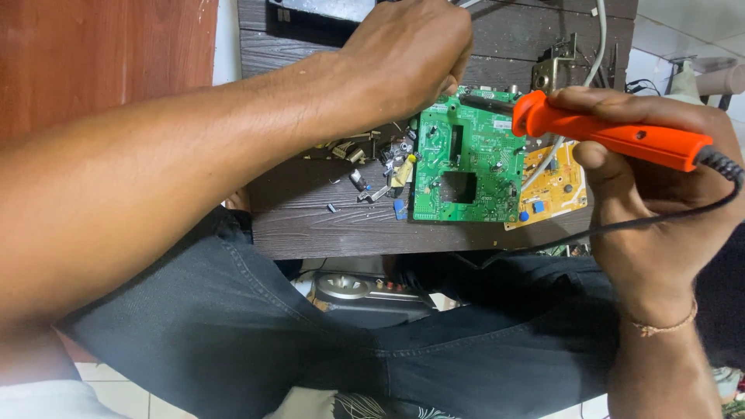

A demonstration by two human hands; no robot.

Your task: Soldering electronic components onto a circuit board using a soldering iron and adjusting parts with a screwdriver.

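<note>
A green circuit board (466, 159) with a square cutout lies flat on a dark wooden table (310, 225). My right hand (644, 194) grips an orange-handled soldering iron (613, 132); its dark tip reaches left over the board's top edge. My left hand (407, 54) is closed at the board's top left corner, fingers pinched together; what they pinch is hidden. A yellow circuit board (559, 186) lies partly under the green one, at its right.
Several small loose electronic parts and metal scraps (372, 167) lie left of the green board. A metal bracket (552, 70) and a white cable (599, 46) sit at the back. A black cord (621, 225) runs from the iron. A silver device (365, 291) rests below the table.
</note>
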